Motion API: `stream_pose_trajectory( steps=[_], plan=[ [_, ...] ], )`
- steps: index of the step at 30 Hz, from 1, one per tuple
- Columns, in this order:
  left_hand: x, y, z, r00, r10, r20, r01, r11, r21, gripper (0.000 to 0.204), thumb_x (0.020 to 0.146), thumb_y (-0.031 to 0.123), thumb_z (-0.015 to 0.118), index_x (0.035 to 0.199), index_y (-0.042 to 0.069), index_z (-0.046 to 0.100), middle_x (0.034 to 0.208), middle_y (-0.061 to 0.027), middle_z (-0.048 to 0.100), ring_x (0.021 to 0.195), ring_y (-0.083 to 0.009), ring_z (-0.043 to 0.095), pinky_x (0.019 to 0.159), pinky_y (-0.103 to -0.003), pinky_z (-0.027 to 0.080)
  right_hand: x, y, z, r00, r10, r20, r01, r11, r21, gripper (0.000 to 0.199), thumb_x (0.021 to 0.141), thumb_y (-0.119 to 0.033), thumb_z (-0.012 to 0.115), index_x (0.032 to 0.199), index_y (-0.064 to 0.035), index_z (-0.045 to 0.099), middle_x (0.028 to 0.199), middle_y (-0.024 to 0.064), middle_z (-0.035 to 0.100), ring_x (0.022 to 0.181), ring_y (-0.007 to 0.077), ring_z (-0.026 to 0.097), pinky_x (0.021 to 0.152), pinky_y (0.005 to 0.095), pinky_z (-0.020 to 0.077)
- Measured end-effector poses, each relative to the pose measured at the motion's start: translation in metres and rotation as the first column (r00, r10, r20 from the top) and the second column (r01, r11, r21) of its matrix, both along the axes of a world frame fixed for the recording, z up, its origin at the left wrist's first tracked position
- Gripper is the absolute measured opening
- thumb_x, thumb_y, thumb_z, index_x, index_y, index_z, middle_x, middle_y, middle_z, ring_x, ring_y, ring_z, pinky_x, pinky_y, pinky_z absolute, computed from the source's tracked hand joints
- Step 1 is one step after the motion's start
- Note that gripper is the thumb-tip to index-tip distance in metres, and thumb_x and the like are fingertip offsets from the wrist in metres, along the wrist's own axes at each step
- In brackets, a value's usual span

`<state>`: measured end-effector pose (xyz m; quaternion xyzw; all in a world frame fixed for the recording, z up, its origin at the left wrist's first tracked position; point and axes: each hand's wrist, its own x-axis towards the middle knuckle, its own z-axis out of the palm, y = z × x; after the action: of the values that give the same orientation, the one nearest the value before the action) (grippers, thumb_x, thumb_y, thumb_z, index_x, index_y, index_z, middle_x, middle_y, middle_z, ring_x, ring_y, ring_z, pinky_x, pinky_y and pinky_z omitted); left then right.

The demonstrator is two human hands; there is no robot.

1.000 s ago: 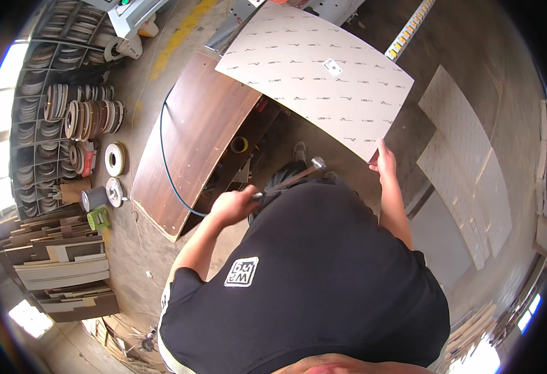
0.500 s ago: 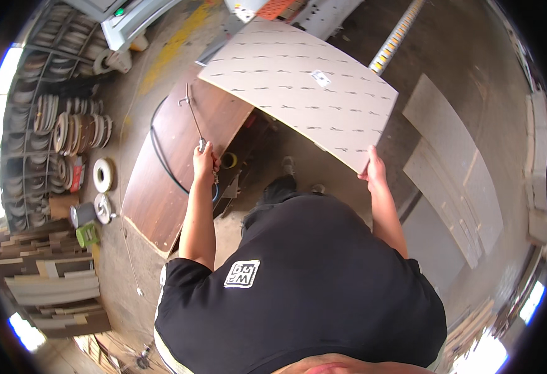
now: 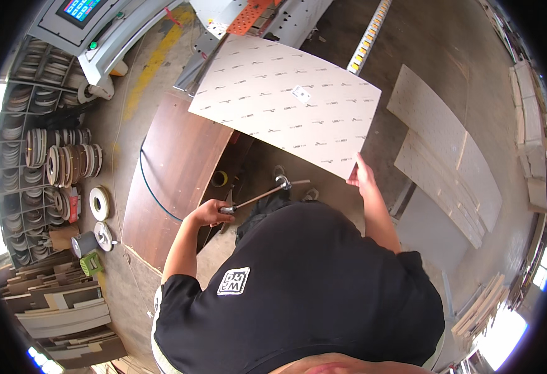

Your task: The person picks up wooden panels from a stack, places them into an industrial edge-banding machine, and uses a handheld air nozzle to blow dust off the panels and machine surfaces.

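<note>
My left hand (image 3: 209,214) is wrapped round the handle of a long-nozzled air blow gun (image 3: 258,198). Its thin metal tube now points right, in front of my body, and has a metal fitting near the tip. A large pale panel (image 3: 255,93) with rows of small print lies level ahead of me, its far end at the machine. At the panel's near right corner, my right hand (image 3: 365,174) grips the edge, thumb on top and fingers partly hidden below. Left of the panel is a brown wooden tabletop (image 3: 174,156), crossed by a dark air hose (image 3: 152,190).
A grey machine with a control screen (image 3: 80,9) and an orange part (image 3: 248,19) stands ahead. A roller rail (image 3: 370,37) runs off beyond the panel. Grey boards (image 3: 445,168) lie at right. Racks of edging rolls (image 3: 71,163) and stacked offcuts (image 3: 61,311) fill the left side.
My left hand has come down nearer my body, and the air blow gun has swung from pointing ahead to pointing right. The panel and my right hand appear slightly further left in view.
</note>
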<state>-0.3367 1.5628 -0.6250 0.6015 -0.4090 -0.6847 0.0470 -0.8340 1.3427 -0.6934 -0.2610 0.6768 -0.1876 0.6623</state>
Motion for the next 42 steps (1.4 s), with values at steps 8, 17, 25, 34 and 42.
stream_pose_trajectory(
  steps=[8, 17, 25, 34, 42],
  plan=[
    [-0.005, -0.022, 0.003, 0.668, 0.744, 0.014, -0.692, 0.628, -0.355, 0.020, 0.095, 0.021, 0.073, 0.089, 0.007, 0.060, 0.059, 0.0037, 0.051, 0.042, -0.0074, 0.046, 0.039, -0.025, 0.034, 0.049, -0.022, -0.023, 0.796, -0.377, 0.473, 0.412, 0.910, 0.031, 0.056, 0.092, -0.033, 0.075, 0.132, 0.0018, 0.057, 0.122, 0.0145, 0.067, 0.110, 0.0277, 0.067, 0.093, 0.0448, 0.0558],
    [-0.028, -0.027, -0.002, 0.617, 0.787, -0.006, -0.719, 0.560, -0.412, 0.021, 0.094, 0.021, 0.074, 0.089, 0.007, 0.059, 0.060, 0.0040, 0.051, 0.043, -0.0068, 0.046, 0.040, -0.026, 0.034, 0.070, -0.030, -0.036, 0.806, -0.411, 0.426, 0.494, 0.864, -0.101, 0.062, 0.092, -0.031, 0.076, 0.139, 0.0029, 0.050, 0.132, 0.0148, 0.061, 0.118, 0.0265, 0.062, 0.098, 0.0399, 0.0520],
    [-0.036, -0.011, 0.003, 0.746, 0.630, 0.217, -0.471, 0.729, -0.498, 0.023, 0.093, 0.025, 0.075, 0.090, 0.009, 0.060, 0.064, 0.0046, 0.051, 0.052, -0.0061, 0.047, 0.047, -0.025, 0.038, 0.049, -0.113, -0.045, 0.703, -0.343, 0.623, 0.482, 0.874, -0.062, 0.051, 0.097, -0.029, 0.069, 0.134, 0.0032, 0.056, 0.128, 0.0180, 0.066, 0.114, 0.0309, 0.067, 0.098, 0.0450, 0.0551],
    [-0.031, -0.040, 0.077, 0.748, 0.304, 0.590, 0.010, 0.884, -0.468, 0.032, 0.089, 0.038, 0.073, 0.107, 0.013, 0.067, 0.086, -0.0162, 0.072, 0.081, -0.0367, 0.070, 0.073, -0.046, 0.055, 0.043, -0.202, -0.016, 0.773, -0.359, 0.522, 0.464, 0.882, -0.081, 0.055, 0.104, -0.037, 0.056, 0.140, 0.0047, 0.052, 0.139, 0.0171, 0.061, 0.125, 0.0324, 0.061, 0.106, 0.0459, 0.0492],
    [-0.020, -0.132, 0.087, 0.659, 0.010, 0.752, 0.455, 0.790, -0.410, 0.029, 0.095, 0.042, 0.064, 0.107, 0.015, 0.059, 0.083, -0.0185, 0.072, 0.080, -0.0421, 0.069, 0.070, -0.053, 0.053, -0.002, -0.224, -0.048, 0.758, -0.487, 0.434, 0.624, 0.736, -0.264, 0.039, 0.093, -0.035, 0.070, 0.127, -0.0160, 0.064, 0.118, 0.0056, 0.068, 0.103, 0.0204, 0.066, 0.083, 0.0398, 0.0552]
  ],
)
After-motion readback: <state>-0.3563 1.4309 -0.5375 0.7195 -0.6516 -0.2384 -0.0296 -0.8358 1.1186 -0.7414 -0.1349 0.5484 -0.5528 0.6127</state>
